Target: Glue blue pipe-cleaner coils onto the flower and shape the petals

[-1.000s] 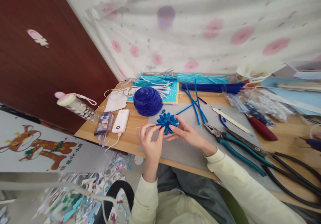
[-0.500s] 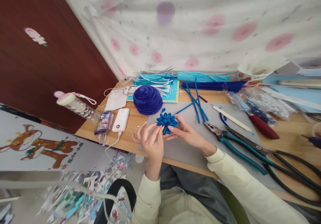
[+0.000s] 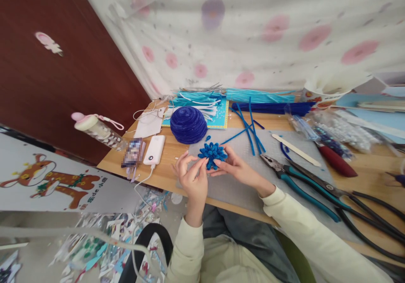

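A blue flower of looped pipe cleaners [image 3: 212, 153] is held between my two hands above the near edge of the grey mat [image 3: 228, 186]. Thumb and fingertips of my left hand [image 3: 193, 177] pinch its lower left petals. My right hand [image 3: 236, 168] grips it from the right, thumb in front and fingers behind and below. Just beyond the flower lies a small blue loop [image 3: 208, 138]. Farther back stands a dark blue dome [image 3: 189, 125] wound with fuzzy stems. Several loose blue pipe cleaners [image 3: 249, 129] cross each other on the mat.
Pliers [image 3: 297, 186], large scissors [image 3: 329, 188], a wooden stick [image 3: 295, 150] and a red-handled tool [image 3: 337, 160] lie on the right. Pipe cleaner bundles [image 3: 272, 107] line the back. A white power bank [image 3: 154, 150] and a bottle [image 3: 98, 131] are on the left.
The whole view has shifted slightly, so the scene sits a little farther right. Both hands keep their hold on the flower, with hardly any change in finger position.
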`<state>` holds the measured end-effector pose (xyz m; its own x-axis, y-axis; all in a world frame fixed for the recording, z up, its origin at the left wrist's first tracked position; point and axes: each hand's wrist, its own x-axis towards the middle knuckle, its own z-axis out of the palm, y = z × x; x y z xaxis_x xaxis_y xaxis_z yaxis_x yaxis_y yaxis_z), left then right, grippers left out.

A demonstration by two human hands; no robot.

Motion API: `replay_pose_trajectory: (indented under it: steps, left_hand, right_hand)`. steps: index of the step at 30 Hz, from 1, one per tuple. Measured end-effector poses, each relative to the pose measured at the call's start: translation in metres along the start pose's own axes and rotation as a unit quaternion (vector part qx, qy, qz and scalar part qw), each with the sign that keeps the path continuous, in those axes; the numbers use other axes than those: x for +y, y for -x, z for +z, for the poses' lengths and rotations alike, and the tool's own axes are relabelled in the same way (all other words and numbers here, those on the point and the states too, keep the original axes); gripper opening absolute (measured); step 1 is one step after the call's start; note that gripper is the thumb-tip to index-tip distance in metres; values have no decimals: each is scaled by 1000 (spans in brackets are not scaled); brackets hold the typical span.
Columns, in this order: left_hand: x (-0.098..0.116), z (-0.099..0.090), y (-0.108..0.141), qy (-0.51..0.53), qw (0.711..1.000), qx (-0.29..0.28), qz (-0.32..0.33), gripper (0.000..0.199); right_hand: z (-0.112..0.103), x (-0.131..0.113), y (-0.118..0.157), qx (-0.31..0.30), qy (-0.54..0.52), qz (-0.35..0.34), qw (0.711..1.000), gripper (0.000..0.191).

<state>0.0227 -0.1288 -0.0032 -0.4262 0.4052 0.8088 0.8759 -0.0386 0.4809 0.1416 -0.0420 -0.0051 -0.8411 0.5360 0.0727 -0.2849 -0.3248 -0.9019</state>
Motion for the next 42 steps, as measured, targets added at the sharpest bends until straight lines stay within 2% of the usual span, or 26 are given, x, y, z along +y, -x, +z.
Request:
replay_pose_trajectory:
  steps: [3, 7, 9, 12, 16, 20, 23, 28, 31, 35, 38, 42]
  left_hand:
    - [-3, 0, -1, -6, 1000, -9, -7, 6]
    - [-10, -2, -5, 4, 999, -51, 15, 7]
    - [-14, -3, -6, 17, 998, -54, 21, 8]
    - [-16, -5, -6, 38, 999, -22, 11, 11]
    - [-10, -3, -3, 49, 998, -43, 19, 6]
    - [-7, -1, -3, 98, 993, -14, -58, 11]
    - [-13, -1, -2, 187, 974, -10, -124, 19]
    - [-23, 4, -1, 268, 943, -66, -185, 19]
    - [-20, 11, -5, 277, 935, -90, -202, 14]
    - [-5, 23, -14, 245, 928, -148, -239, 41]
    - [5, 29, -18, 214, 932, -200, -212, 32]
    - [7, 35, -19, 193, 943, -213, -170, 25]
  right_hand:
    - [-1, -2, -1, 14, 9, -2, 1000, 44]
    - [-4, -5, -2, 49, 53, 10, 997, 33]
    - [-4, -6, -3, 53, 56, 15, 997, 32]
    - [-5, -5, -3, 59, 25, 12, 998, 34]
    - [-7, -5, -4, 61, -51, 23, 997, 32]
    - [-11, -8, -5, 79, -93, 31, 992, 30]
    - [-15, -12, -7, 89, -101, 19, 991, 25]
    - [-18, -13, -7, 90, -103, 1, 991, 28]
    - [-17, -9, -8, 104, -64, -20, 992, 34]
    - [-16, -4, -10, 138, 0, -46, 989, 41]
    - [-15, -4, -10, 148, 33, -64, 986, 41]
    - [-13, -7, -7, 154, 58, -68, 984, 40]
